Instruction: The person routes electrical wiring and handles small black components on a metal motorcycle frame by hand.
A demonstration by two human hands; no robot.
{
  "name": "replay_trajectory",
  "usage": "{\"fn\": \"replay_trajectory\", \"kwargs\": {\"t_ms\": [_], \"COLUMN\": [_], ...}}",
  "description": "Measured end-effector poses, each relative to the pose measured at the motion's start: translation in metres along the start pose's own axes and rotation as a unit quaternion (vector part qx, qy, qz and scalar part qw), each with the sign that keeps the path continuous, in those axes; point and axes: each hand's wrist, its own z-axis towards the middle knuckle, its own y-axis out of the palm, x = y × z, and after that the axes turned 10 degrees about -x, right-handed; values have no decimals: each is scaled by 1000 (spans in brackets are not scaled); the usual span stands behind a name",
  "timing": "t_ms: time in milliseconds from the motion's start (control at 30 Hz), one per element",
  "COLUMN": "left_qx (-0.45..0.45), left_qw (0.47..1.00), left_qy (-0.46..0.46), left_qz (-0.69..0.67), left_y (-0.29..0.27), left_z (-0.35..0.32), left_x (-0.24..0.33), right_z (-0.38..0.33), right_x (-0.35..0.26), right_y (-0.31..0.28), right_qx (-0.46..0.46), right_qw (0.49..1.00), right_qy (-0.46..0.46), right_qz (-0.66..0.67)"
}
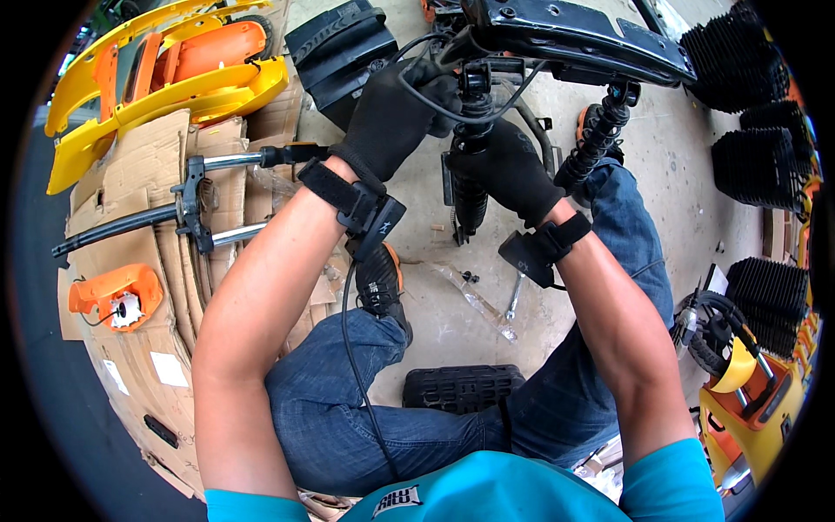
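My right hand (513,170), in a black glove, is wrapped round a black coil-spring shock absorber (470,204) that hangs upright from a black metal frame (574,35). My left hand (396,113), gloved too, is closed beside the shock absorber's upper mount (475,80). What its fingers hold, if anything, is hidden. A thin black cable (520,97) loops across the front of the mount and passes by the left fingers. To the right, a second shock absorber (600,135) hangs from the same frame, slanting down towards my knee.
A wrench (516,296) lies on the concrete floor beside a clear plastic strip (474,300). Cardboard (130,217) on the left bears a fork assembly (193,204), an orange part (122,296) and yellow body panels (174,96). Black ribbed stacks (757,170) stand right.
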Motion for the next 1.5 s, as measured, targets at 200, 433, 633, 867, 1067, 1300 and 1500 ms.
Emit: {"fn": "replay_trajectory", "kwargs": {"t_ms": [200, 433, 633, 867, 1067, 1300, 1500], "left_qx": [18, 27, 6, 36, 19, -55, -49], "left_qw": [999, 977, 956, 938, 972, 994, 993], "left_qy": [9, 45, 32, 76, 80, 26, -18], "left_qz": [44, 206, 292, 335, 218, -94, 103], "left_y": [4, 2, 3, 1, 5, 7, 3], "left_z": [0, 1, 2, 5, 7, 13, 7], "left_x": [-1, -7, 1, -12, -15, -34, -30], "right_z": [-1, 4, 9, 14, 17, 17, 16], "right_x": [5, 1, 7, 17, 22, 23, 20], "right_y": [0, 1, 2, 2, 4, 6, 0], "right_qx": [-9, 5, 6, 28, 25, 41, 8], "right_qw": [1000, 1000, 1000, 998, 999, 998, 1000], "right_qy": [-6, 2, -25, -35, -20, -42, -16], "right_qz": [5, -10, 4, -38, -12, -24, -18]}}
